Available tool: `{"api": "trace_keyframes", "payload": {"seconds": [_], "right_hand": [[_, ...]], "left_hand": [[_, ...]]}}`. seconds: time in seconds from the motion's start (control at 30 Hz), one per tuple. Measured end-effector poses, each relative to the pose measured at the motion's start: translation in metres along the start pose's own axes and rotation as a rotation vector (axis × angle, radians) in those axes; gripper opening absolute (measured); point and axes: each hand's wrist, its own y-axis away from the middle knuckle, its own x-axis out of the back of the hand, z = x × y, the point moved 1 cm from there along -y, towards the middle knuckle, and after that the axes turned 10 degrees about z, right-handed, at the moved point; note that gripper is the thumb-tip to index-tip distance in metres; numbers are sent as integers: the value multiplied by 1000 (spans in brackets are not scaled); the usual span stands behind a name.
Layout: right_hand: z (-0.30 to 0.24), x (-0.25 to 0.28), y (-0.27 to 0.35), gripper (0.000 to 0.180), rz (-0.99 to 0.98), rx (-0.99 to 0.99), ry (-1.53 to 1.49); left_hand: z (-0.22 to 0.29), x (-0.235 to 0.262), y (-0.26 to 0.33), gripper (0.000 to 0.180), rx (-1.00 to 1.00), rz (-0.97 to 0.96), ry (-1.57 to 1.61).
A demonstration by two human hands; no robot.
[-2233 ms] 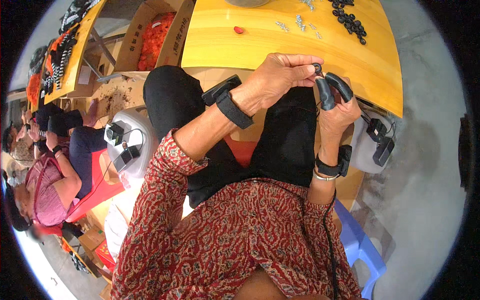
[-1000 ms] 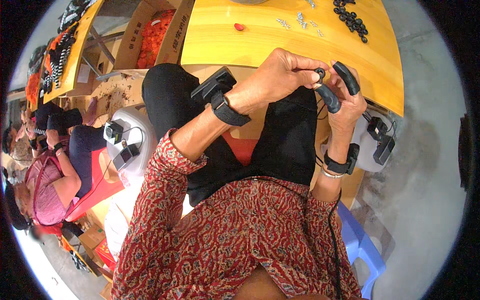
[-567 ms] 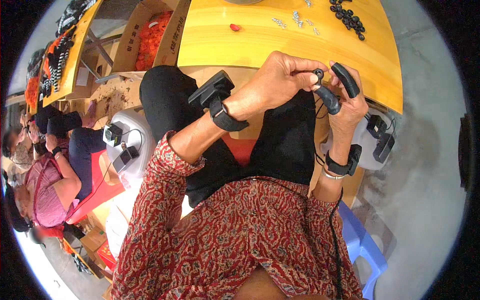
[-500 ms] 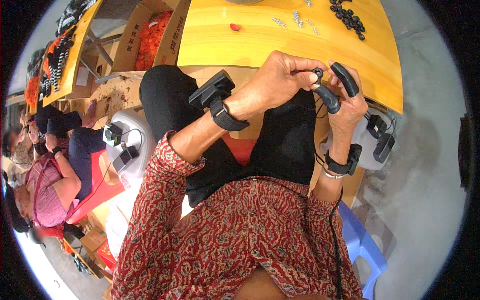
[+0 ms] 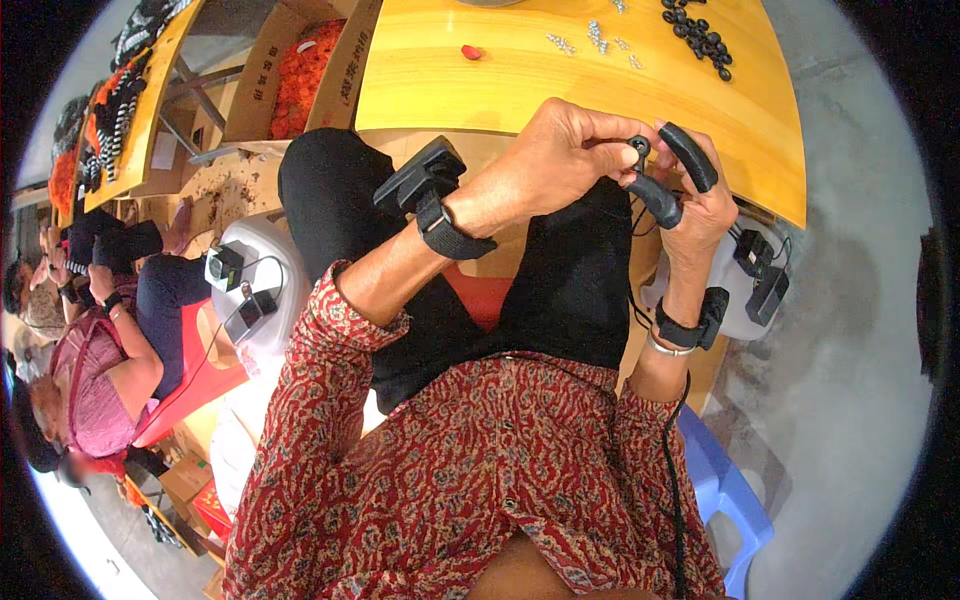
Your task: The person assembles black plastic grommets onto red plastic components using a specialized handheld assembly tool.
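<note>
Between the thumb and forefinger of my left hand (image 5: 560, 160), a small black ring-shaped piece (image 5: 640, 147) is pinched, its hole showing. My right hand (image 5: 708, 205) is curled up against it from the other side. Two black sleeves appear to cover that hand's thumb (image 5: 656, 202) and forefinger (image 5: 688, 158). The sleeved thumb's tip meets the piece's lower side, and the other fingertips are partly hidden behind. Both hands are above my lap, just off the near edge of the yellow table (image 5: 480, 95).
Black round pieces (image 5: 705, 42), small silvery parts (image 5: 598, 38) and a red bit (image 5: 471, 52) lie on the table. A cardboard box (image 5: 345, 75) with orange material stands left of it. White stools with cabled devices flank my legs. Another person (image 5: 100, 370) sits far left.
My hands have barely shifted; the ring-shaped piece has turned slightly between the fingers. At far left, the other person's hands have moved a little.
</note>
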Motion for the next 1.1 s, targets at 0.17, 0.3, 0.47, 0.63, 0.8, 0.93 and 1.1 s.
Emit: {"api": "trace_keyframes", "payload": {"seconds": [0.17, 0.3, 0.47, 0.63, 0.8, 0.93, 1.1], "right_hand": [[1, 2, 1, 44, -8, -13, -5], [2, 4, 1, 46, -29, 11, 1], [-2, 7, -1, 54, -81, 38, 71], [-3, 6, 0, 49, -67, -10, 46], [-7, 6, -1, 45, -39, -3, 35], [-6, 8, -1, 48, -103, 1, 59], [-7, 8, -2, 44, -128, 22, 50]], "left_hand": [[3, -1, 0, 24, -20, -25, -44], [-1, -2, 0, 25, -12, -29, -22], [-1, -1, 0, 25, -12, -56, -57], [2, -2, 1, 24, -47, -75, -108], [-2, -1, 2, 23, 13, -57, -79], [-2, 0, 2, 24, 22, -60, -69], [-2, 2, 2, 21, 52, -73, -9]]}}
